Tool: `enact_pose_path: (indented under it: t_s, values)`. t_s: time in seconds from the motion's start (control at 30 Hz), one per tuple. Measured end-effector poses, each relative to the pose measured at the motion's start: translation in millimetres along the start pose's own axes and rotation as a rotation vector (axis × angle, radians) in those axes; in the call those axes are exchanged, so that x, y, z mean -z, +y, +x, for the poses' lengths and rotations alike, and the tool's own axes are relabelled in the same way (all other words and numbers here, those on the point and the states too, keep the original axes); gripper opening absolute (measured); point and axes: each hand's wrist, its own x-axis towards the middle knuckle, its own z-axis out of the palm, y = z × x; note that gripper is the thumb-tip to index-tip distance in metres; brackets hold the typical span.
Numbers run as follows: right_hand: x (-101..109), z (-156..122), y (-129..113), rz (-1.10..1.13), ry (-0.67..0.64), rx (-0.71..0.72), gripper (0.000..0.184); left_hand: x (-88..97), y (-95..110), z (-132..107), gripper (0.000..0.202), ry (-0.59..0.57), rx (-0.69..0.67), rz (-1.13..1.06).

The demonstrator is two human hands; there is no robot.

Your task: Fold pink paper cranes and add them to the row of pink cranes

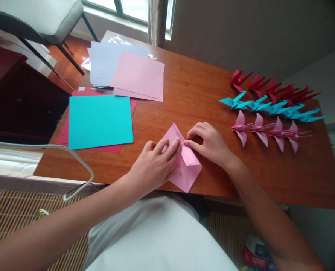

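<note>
A partly folded sheet of pink origami paper lies on the table near its front edge, one corner pointing toward me. A raised flap stands along its right side. My left hand rests on the paper's left part, fingers stretched out and pressing it down; its thumb is hidden. At the upper right edge of the sheet, my right hand has thumb and index finger curled together on the fold.
Several folded cranes stand in rows at the right: red, blue and pink. Left on the wooden table lie turquoise sheets over red ones, pink sheets and pale blue sheets. A chair stands beyond.
</note>
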Motion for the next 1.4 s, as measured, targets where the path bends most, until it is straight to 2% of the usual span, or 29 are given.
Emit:
enact_pose_path:
  t_s: [0.3,0.5,0.77,0.97,1.17,1.3,1.4]
  values:
    - [-15,29,-3,-0.117,0.095,-0.041,0.019,1.3,0,1,0.054,-0.019,-0.001,0.007]
    - [-16,53,-7,-0.183,0.087,-0.026,0.017,2.2,0,0,0.053,-0.027,0.002,0.000]
    - [-17,67,-7,-0.175,0.106,-0.070,0.016,2.7,1,0,0.054,-0.031,0.010,-0.002]
    - [-3,46,5,-0.048,0.024,0.008,0.021,3.7,0,0,0.056,-0.033,0.010,-0.018]
    - [12,12,10,-0.089,-0.091,0.056,0.026,3.3,0,0,0.056,-0.028,0.015,-0.030]
    - [16,8,10,-0.093,-0.140,0.069,0.028,3.1,1,0,0.054,-0.028,0.015,-0.031]
    - [13,15,7,-0.126,-0.106,0.035,0.025,2.7,1,0,0.055,-0.026,0.013,-0.026]
